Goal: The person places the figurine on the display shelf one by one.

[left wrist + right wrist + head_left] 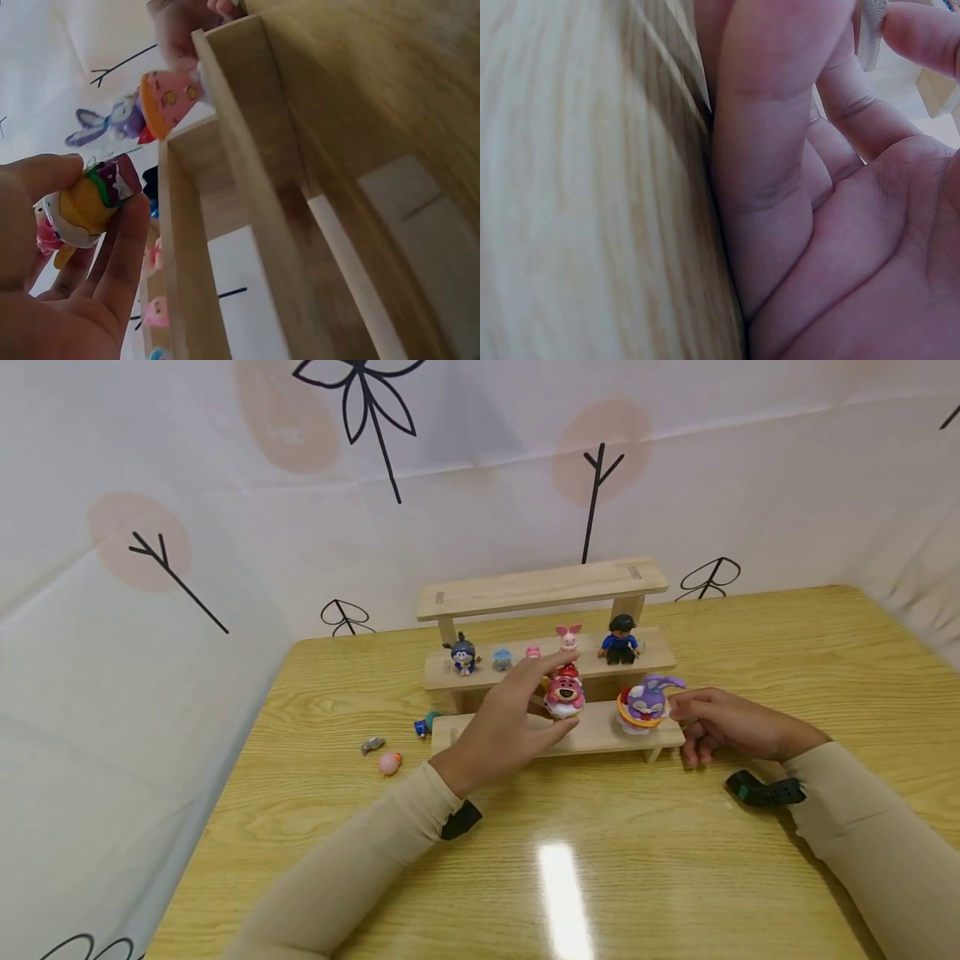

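Observation:
My left hand (506, 722) pinches a pink bear figurine (564, 693) between thumb and fingers, in front of the shelves. In the left wrist view the figurine's yellow and purple underside (86, 202) faces the camera, with the left hand (67, 300) around it. At the right end of the wooden stand's lowest shelf (592, 739), my right hand (731, 727) grips the board's end. The right wrist view shows the right hand (840, 202) with its fingertips at the board edge (871, 34). Close beside it, a purple rabbit figurine (647, 703) stands on that shelf.
On the middle shelf (480, 677) stand a dark-haired figurine (463, 656), a blue one (502, 660), a pink piglet (567, 639) and a black-capped figure (620, 642). Left of the stand lie a pink piece (389, 764), a grey piece (372, 745) and a blue figurine (425, 725).

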A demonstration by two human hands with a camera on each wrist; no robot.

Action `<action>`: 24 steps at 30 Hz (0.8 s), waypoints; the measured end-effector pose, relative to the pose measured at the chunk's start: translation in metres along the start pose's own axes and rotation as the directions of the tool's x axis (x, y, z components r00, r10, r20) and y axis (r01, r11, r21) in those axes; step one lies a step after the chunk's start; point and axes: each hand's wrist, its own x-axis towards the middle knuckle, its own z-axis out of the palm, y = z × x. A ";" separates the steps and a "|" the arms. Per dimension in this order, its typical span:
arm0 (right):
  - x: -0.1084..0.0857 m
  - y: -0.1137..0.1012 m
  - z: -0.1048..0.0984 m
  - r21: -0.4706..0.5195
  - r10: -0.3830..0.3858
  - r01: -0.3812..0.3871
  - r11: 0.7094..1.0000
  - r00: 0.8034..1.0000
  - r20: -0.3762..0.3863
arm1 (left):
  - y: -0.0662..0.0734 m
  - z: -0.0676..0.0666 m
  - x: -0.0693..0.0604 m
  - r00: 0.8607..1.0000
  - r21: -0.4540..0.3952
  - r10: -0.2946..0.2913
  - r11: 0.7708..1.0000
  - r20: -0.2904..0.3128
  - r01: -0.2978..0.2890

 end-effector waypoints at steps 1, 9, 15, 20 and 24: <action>0.000 0.000 0.000 0.003 -0.001 0.001 1.000 1.000 0.001 | 0.000 0.003 0.001 1.000 0.016 -0.008 1.000 0.017 0.008; -0.001 0.000 0.000 -0.003 -0.016 0.016 1.000 1.000 0.003 | -0.003 0.019 0.008 0.994 0.111 -0.068 0.992 0.091 0.057; 0.000 0.000 0.000 0.005 -0.015 0.015 1.000 1.000 0.006 | -0.006 0.027 0.010 0.988 0.147 -0.113 0.984 0.109 0.097; -0.001 -0.001 0.002 0.002 -0.011 0.011 1.000 1.000 0.000 | -0.007 0.030 0.013 0.984 0.161 -0.131 0.981 0.117 0.111; -0.001 -0.002 0.003 0.003 -0.017 0.017 1.000 1.000 0.006 | -0.006 0.033 0.014 0.983 0.163 -0.141 0.979 0.119 0.121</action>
